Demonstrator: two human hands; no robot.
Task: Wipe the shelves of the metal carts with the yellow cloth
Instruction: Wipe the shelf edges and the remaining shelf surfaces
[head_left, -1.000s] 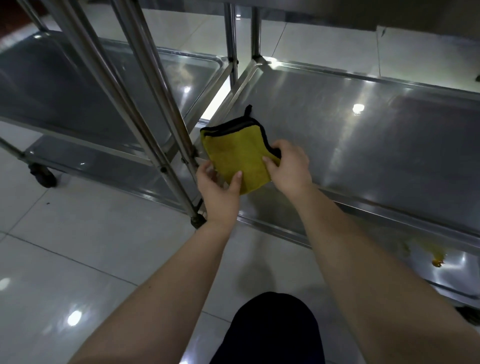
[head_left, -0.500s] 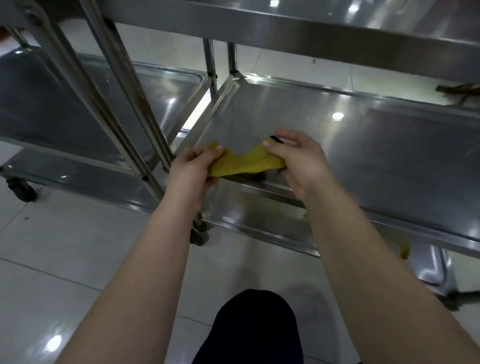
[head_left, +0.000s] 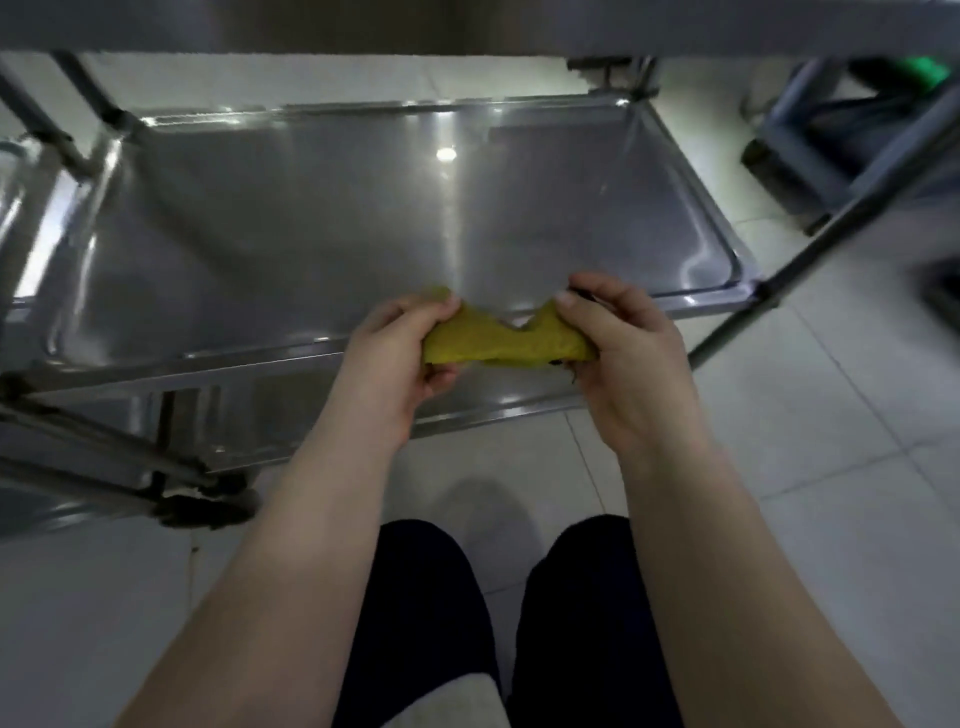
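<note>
Turns to face the shelf (head_left: 311, 218) straight on; pinches the yellow cloth (head_left: 498, 340) in left grip (head_left: 395, 358) and right grip (head_left: 618, 353); no wiping seen yet.

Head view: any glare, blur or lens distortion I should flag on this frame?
Head view: dim overall; a small ceiling-light reflection glares on the cart shelf; motion blur smears the caster at lower left and the clutter at upper right; the wide-angle lens bends lines near the frame edges; the yellow cloth, left hand and right hand are fairly sharp.
</note>
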